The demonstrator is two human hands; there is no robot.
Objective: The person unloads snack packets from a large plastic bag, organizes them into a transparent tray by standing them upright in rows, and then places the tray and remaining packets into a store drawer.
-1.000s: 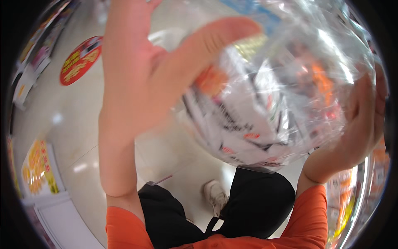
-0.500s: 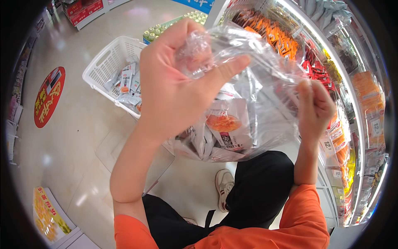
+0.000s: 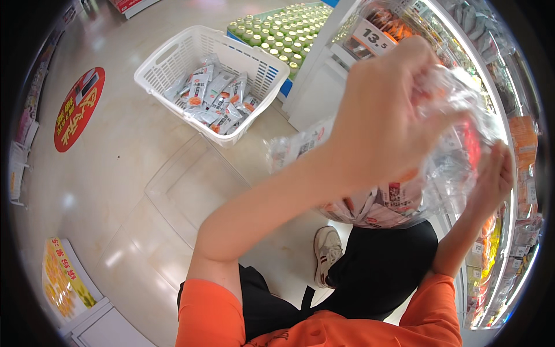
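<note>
A clear plastic bag (image 3: 448,168) hangs in front of my right knee, with several white snack packets (image 3: 399,196) printed with orange-red food showing through it. My left hand (image 3: 390,113) is closed on the gathered, crumpled upper part of the bag, its fingers partly hidden. At the bag's right edge, my right hand (image 3: 491,179) pinches the film. Another stretch of the clear film sticks out left of my left forearm.
A white slotted basket (image 3: 231,139) holding similar packets (image 3: 219,95) stands on the floor ahead. Behind it are rows of green bottles (image 3: 280,34). Lit shelves of packaged snacks (image 3: 523,139) line the right. A clear rectangular bin (image 3: 193,185) lies left of my feet.
Both hands have moved right with the bag, the left one farther. The bag's top is more bunched together. The view has shifted, showing the whole basket and more bottles.
</note>
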